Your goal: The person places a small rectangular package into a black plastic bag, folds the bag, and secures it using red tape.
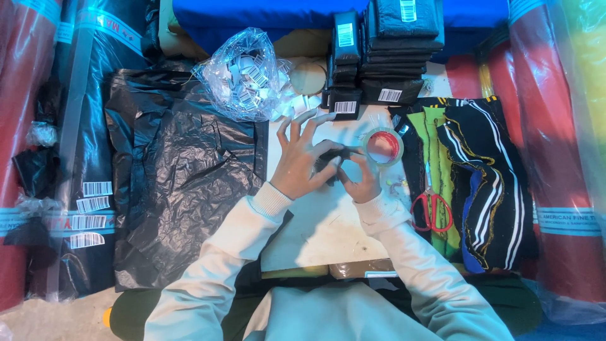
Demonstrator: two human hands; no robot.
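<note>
This is a garment packing station, not a home. At twelve o'clock from me stands a stack of black wrapped parcels point(386, 50), each bearing a barcode sticker. At eleven o'clock a clear bag of loose barcode labels point(243, 72) lies open. At nine o'clock black plastic bags point(183, 170) are spread flat, with more label strips point(91, 211) beyond. At three o'clock folded striped knitwear point(470, 177) and red-handled scissors point(432, 211) lie ready. A tape roll point(383, 146) sits on my white worktop point(322, 233). Wrapped fabric rolls point(555, 145) flank both sides.
</note>
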